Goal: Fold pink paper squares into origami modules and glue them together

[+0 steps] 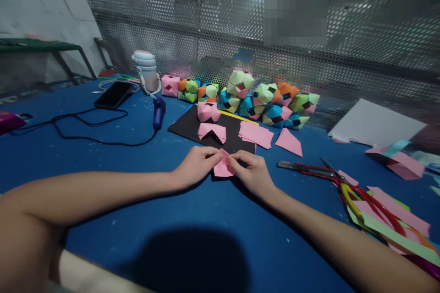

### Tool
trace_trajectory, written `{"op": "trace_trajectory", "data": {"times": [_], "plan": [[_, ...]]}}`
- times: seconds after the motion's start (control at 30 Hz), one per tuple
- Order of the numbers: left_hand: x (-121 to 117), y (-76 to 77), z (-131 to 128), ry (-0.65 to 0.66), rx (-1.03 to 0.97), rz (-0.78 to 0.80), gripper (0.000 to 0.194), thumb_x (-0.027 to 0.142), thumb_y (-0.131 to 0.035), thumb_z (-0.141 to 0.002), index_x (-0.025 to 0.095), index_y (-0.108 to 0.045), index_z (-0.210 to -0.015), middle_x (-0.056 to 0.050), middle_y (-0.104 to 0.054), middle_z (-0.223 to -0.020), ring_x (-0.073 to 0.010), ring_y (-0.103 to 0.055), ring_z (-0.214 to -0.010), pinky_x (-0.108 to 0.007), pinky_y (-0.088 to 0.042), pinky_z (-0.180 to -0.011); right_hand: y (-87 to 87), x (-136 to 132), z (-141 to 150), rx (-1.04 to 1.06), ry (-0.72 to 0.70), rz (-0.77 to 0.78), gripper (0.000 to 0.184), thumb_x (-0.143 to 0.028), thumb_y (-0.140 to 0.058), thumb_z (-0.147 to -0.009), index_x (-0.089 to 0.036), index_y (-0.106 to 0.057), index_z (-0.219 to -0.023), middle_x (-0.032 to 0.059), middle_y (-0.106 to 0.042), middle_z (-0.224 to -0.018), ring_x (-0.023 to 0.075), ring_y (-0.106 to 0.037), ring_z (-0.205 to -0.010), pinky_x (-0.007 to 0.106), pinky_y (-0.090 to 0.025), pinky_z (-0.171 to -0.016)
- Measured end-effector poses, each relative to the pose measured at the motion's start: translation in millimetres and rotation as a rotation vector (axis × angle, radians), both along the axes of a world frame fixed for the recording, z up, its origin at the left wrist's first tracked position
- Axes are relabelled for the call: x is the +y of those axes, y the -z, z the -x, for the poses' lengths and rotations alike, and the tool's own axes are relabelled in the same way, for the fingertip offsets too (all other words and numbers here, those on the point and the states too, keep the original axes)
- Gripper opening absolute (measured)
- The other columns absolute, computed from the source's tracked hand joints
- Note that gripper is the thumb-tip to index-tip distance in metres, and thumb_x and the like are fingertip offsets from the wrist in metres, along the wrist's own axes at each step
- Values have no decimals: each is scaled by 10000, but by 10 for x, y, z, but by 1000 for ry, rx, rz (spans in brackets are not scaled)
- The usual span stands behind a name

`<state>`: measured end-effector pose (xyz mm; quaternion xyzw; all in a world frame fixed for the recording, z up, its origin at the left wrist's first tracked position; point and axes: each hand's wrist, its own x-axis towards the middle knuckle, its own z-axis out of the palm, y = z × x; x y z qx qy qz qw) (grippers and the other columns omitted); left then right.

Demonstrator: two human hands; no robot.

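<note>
Both hands pinch a small pink piece of paper (pixel 223 170) with folds in it, just above the blue table near the front edge of a black sheet (pixel 237 133). My left hand (pixel 196 165) grips its left side between thumb and fingers. From the right, my right hand (pixel 252 171) closes on it, the thumb pressing on the paper. Beyond the hands lies a folded pink piece (pixel 212 132), with a pink paper shape (pixel 208 112) behind it. A stack of pink paper slips (pixel 256 134) and a separate pink sheet (pixel 289 142) are to the right.
Several multicoloured folded paper balls (pixel 264 100) line the back beside a bottle (pixel 147 71). At right lie a cutter knife (pixel 305 169), scissors (pixel 374 206), paper scraps and a white sheet (pixel 378 123). Left are a phone (pixel 114 94), a blue device (pixel 158 113) and a black cable (pixel 99 141).
</note>
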<state>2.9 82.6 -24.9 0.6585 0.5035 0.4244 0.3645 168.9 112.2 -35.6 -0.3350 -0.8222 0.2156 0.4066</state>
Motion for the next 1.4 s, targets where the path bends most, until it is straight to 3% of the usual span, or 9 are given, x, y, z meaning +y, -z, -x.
{"op": "trace_trajectory", "data": {"times": [0.13, 0.27, 0.6, 0.73, 0.97, 1.13, 1.3, 1.4], "plan": [[15, 12, -6, 1, -29, 24, 244, 272, -483, -800, 166, -700, -765, 3, -673, -752, -146, -568, -719, -229, -412, -641, 7, 6, -10, -18, -7, -22, 230, -255, -516, -842, -166, -658, -685, 14, -602, -601, 112, -527, -547, 242, -406, -527], [18, -1, 1, -17, -24, 7, 209, 257, -527, -783, 168, -715, -767, -23, -699, -819, -158, -605, -776, -252, -447, -710, 14, 12, -17, -23, -11, -29, 227, -256, -519, -846, -169, -669, -700, 12, -600, -594, 110, -527, -539, 239, -401, -515], [31, -10, -6, -50, -69, 49, 138, 256, -597, -737, 158, -687, -775, -21, -708, -806, -153, -618, -763, -265, -467, -728, 19, 8, -24, -18, -31, -23, 210, -259, -524, -844, -171, -683, -741, 21, -624, -625, 122, -556, -579, 253, -427, -556], [45, 1, 0, -101, -104, -12, 149, 281, -586, -748, 159, -668, -773, -18, -689, -800, -144, -601, -753, -268, -458, -717, 7, 13, -13, -11, 36, 57, 189, -289, -552, -825, -164, -677, -894, 48, -672, -796, 141, -590, -694, 263, -446, -627], [41, 7, -9, -116, -93, -33, 122, 256, -576, -747, 144, -608, -709, -5, -618, -704, -118, -541, -662, -250, -421, -632, 18, 27, 9, -7, 68, 92, 202, -237, -537, -793, -158, -590, -614, -12, -560, -582, 100, -492, -545, 221, -377, -522], [50, 39, -6, -79, -77, -42, 75, 208, -568, -735, 144, -588, -702, -4, -603, -711, -114, -537, -674, -245, -419, -637, 25, 33, 6, -4, 66, 62, 133, -194, -544, -773, -157, -613, -666, -4, -588, -621, 100, -505, -564, 219, -384, -542], [56, 49, -11, -101, -55, -4, 81, 218, -566, -738, 146, -601, -723, -11, -621, -732, -123, -551, -699, -254, -428, -658, 8, 31, -3, -15, 34, 39, 214, -222, -533, -810, -158, -603, -619, -8, -561, -582, 99, -485, -544, 226, -378, -535], [59, 48, -17, -111, -65, 14, 95, 237, -576, -731, 146, -600, -720, -13, -629, -736, -126, -556, -697, -256, -430, -653, 2, 34, -6, -7, 16, 49, 192, -243, -536, -824, -158, -655, -699, 10, -608, -641, 111, -523, -587, 233, -401, -560]]}}
